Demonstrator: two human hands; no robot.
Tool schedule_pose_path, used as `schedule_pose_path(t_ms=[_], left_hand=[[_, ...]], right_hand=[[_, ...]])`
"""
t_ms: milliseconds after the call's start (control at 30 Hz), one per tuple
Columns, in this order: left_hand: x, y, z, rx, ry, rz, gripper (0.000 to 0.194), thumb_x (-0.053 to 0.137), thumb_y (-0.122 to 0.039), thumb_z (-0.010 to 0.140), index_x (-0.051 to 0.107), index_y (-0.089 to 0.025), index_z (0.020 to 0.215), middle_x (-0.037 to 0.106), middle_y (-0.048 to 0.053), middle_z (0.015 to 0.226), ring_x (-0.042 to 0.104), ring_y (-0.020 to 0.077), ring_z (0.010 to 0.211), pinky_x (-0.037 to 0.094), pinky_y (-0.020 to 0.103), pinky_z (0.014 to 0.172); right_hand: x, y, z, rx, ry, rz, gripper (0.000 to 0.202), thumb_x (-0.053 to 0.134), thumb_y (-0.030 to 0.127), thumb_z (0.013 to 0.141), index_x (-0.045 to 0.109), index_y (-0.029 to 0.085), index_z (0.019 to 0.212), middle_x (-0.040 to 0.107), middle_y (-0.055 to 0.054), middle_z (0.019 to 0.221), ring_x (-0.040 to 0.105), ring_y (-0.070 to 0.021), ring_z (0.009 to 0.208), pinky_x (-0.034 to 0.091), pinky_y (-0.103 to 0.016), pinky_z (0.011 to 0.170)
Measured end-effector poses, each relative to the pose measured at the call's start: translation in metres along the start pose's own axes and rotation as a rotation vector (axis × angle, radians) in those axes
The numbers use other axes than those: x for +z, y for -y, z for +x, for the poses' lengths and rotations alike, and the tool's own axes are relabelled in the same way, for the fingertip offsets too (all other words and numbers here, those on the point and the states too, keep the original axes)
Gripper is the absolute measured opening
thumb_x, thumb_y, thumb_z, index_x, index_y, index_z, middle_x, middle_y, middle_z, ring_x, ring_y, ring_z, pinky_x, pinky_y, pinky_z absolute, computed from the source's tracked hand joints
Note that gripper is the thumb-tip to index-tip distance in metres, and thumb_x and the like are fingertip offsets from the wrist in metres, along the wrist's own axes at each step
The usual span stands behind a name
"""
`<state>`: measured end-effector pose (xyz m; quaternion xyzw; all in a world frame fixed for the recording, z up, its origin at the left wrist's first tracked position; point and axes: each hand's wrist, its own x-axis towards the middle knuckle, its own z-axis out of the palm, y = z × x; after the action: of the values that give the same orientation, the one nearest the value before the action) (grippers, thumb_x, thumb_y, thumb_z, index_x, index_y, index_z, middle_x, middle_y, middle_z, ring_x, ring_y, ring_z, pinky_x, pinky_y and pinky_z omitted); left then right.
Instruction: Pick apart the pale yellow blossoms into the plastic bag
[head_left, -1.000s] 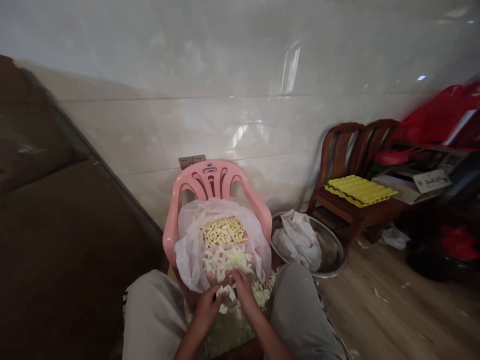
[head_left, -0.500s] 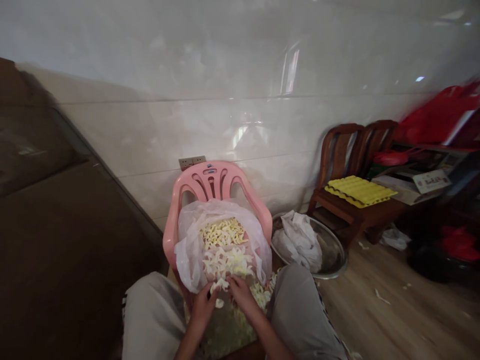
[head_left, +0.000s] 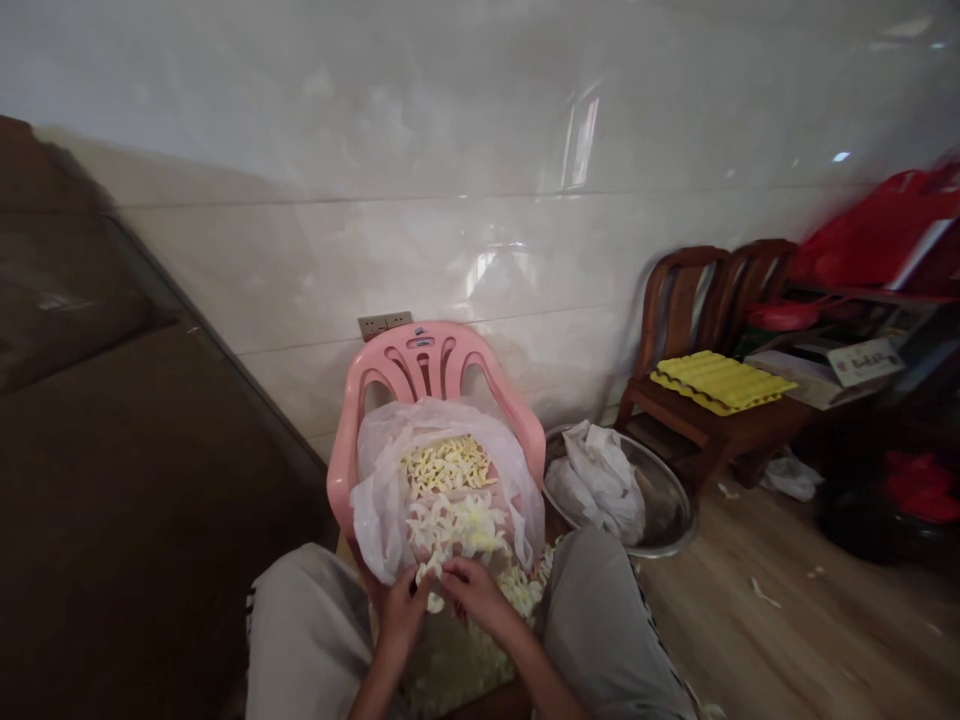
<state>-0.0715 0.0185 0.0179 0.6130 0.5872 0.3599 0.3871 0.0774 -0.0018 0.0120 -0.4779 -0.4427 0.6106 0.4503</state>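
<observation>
Just in front of a pink plastic chair [head_left: 341, 460], my left hand [head_left: 403, 603] pinches a white flower [head_left: 433, 570] from its left side. My right hand [head_left: 474, 592], its fingers closed, is at the flower's right side. Spread over the chair seat lies a translucent plastic bag [head_left: 379, 520]. It bears a pile of small yellowish buds [head_left: 450, 465] at the back and open white flowers [head_left: 457, 522] nearer me. More pale pieces [head_left: 521, 590] lie lower down, between my knees and to the right of my hands.
A metal basin [head_left: 679, 530] with a crumpled white bag [head_left: 596, 480] stands right of the pink chair. Farther right, a wooden chair [head_left: 686, 415] holds yellow trays [head_left: 720, 380]. A dark brown panel [head_left: 165, 500] rises at the left.
My right hand has moved slightly left, closer to my left hand. The flower between them has shifted slightly left and is tilted differently.
</observation>
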Motion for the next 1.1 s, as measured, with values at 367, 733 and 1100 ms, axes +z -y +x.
schedule_pose_path(t_ms=[367,733,1100], left_hand=[[0.002,-0.001,0.0,-0.026,0.031,-0.061,0.062,0.055,-0.078,0.069,0.069,-0.018,0.074,0.07,0.003,0.07,0.064,0.0235,0.073,0.051,0.03,0.067],[0.001,-0.001,0.002,0.011,0.019,-0.083,0.06,0.055,-0.076,0.07,0.068,-0.018,0.07,0.067,0.002,0.067,0.063,0.0231,0.072,0.05,0.031,0.069],[0.003,0.002,0.001,0.008,0.026,-0.066,0.058,0.053,-0.073,0.072,0.069,-0.017,0.077,0.07,0.004,0.072,0.065,0.0254,0.077,0.051,0.032,0.073]], right_hand=[[0.004,0.007,-0.004,-0.141,-0.062,-0.042,0.037,0.063,0.056,0.076,0.053,0.021,0.072,0.049,0.007,0.057,0.042,-0.0085,0.043,0.035,-0.02,0.042],[0.006,0.017,-0.01,-0.209,-0.076,-0.109,0.043,0.059,0.06,0.082,0.061,0.018,0.071,0.049,0.006,0.055,0.044,-0.0095,0.048,0.037,-0.02,0.045],[0.005,0.02,-0.012,-0.17,-0.051,-0.032,0.039,0.061,0.058,0.08,0.058,0.019,0.073,0.053,0.005,0.058,0.046,-0.01,0.046,0.04,-0.021,0.045]])
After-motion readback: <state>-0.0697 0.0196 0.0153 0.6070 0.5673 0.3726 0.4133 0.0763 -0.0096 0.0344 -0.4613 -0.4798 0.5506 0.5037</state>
